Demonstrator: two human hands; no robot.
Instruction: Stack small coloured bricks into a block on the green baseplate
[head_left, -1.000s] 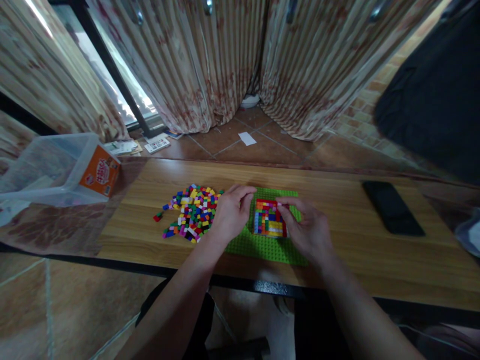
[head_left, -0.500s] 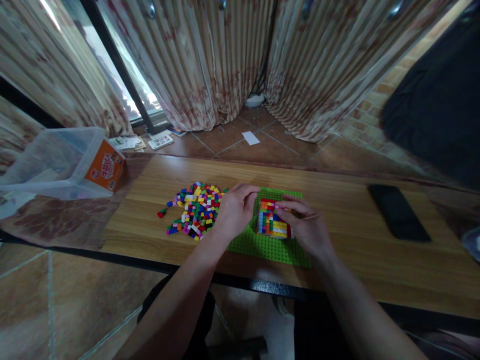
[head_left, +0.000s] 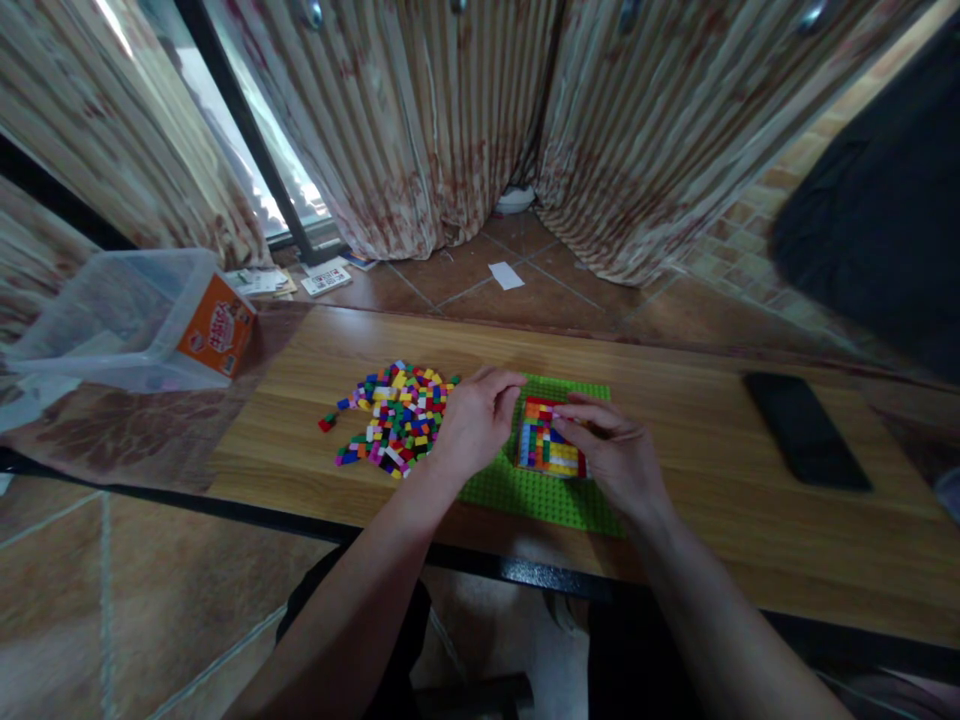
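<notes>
A green studded baseplate (head_left: 555, 500) lies on the wooden table, bearing a low block of many-coloured toy bricks (head_left: 551, 455). My right hand (head_left: 619, 445) reaches over the block's right side, thumb and forefinger pinching a small pink brick (head_left: 556, 413) at its top surface. Over the plate's left edge is my left hand (head_left: 480, 420), fingers curled together and thumb against them. Whatever those fingers hold, if anything, is hidden. Just left of that hand spreads a pile of loose toy bricks (head_left: 401, 415), partly covered by it.
A black phone (head_left: 806, 430) lies on the right of the table (head_left: 705, 450). Beyond the table's left end stands a clear plastic bin (head_left: 142, 360) with an orange label. Curtains (head_left: 420, 130) hang behind, and papers (head_left: 326, 280) lie on the floor.
The whole view has shifted slightly to the right. Both hands stay in nearly the same places against the plate and bricks.
</notes>
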